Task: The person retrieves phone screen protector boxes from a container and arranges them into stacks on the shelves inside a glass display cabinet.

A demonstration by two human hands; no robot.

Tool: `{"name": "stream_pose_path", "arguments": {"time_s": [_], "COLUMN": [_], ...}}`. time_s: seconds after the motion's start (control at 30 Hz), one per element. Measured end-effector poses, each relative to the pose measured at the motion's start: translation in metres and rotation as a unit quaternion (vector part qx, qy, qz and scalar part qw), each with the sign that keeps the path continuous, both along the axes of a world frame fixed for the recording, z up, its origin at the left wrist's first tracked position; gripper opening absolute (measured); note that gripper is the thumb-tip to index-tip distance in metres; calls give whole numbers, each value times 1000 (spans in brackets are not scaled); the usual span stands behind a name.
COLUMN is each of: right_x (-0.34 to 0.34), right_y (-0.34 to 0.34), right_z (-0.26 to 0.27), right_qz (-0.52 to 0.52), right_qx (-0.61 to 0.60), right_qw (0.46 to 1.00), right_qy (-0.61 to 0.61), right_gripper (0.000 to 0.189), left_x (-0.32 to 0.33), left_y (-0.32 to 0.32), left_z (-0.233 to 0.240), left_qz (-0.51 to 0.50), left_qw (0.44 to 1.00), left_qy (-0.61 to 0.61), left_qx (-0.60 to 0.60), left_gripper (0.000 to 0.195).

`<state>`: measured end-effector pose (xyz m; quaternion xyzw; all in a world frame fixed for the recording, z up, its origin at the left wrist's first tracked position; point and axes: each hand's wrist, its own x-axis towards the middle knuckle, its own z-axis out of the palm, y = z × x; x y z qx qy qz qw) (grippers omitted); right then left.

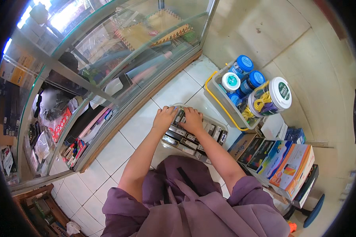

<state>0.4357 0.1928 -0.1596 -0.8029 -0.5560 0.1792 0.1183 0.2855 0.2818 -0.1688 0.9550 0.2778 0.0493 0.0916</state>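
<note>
A shallow, clear plastic tub (pixel 227 128) sits on the tiled floor before me, packed with rows of small dark and white boxes (pixel 190 143). My left hand (pixel 163 118) rests at its far left corner, fingertips bent over the rim or the boxes beside it. Close by, my right hand (pixel 192 121) lies over the boxes near the far rim, its thumb spread to the left against a dark box (pixel 178 118). The fingertips of both hands are partly hidden, so any grip is unclear.
A glass display cabinet (pixel 118 103) runs along the left. To the right stands a plastic basket (pixel 218 97) with a yellow handle, holding several lidded jars (pixel 256 78). Stacked product cartons (pixel 292 169) lie nearer on the right. A wooden rack (pixel 52 204) is at lower left.
</note>
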Motion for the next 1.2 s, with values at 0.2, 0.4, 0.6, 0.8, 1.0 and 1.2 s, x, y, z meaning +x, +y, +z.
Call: {"name": "stream_pose_path", "arguments": {"time_s": [0.2, 0.4, 0.6, 0.8, 1.0, 1.2], "right_x": [-2, -15, -20, -27, -39, -66], "right_y": [16, 17, 16, 7, -27, -64], "right_z": [-12, -15, -8, 50, 131, 212], "right_qz": [39, 26, -6, 1, 70, 204], "right_qx": [-63, -35, -21, 38, 82, 319], "right_qw": [997, 998, 1000, 996, 984, 919], "right_qy": [-29, -45, -18, 85, 139, 110], "right_gripper": [93, 98, 99, 99, 103, 100], "left_x": [24, 23, 25, 5, -31, -76], "left_y": [19, 23, 24, 30, -8, -78], "left_z": [-10, -24, -1, 48, 141, 252], "left_qz": [-46, -50, -65, -42, -27, 32], "left_qw": [995, 998, 995, 988, 965, 962], "left_qy": [91, 35, 72, 3, -125, -200], "left_qx": [4, 34, 2, -146, -228, -184], "left_gripper": [58, 48, 63, 79, 75, 88]}}
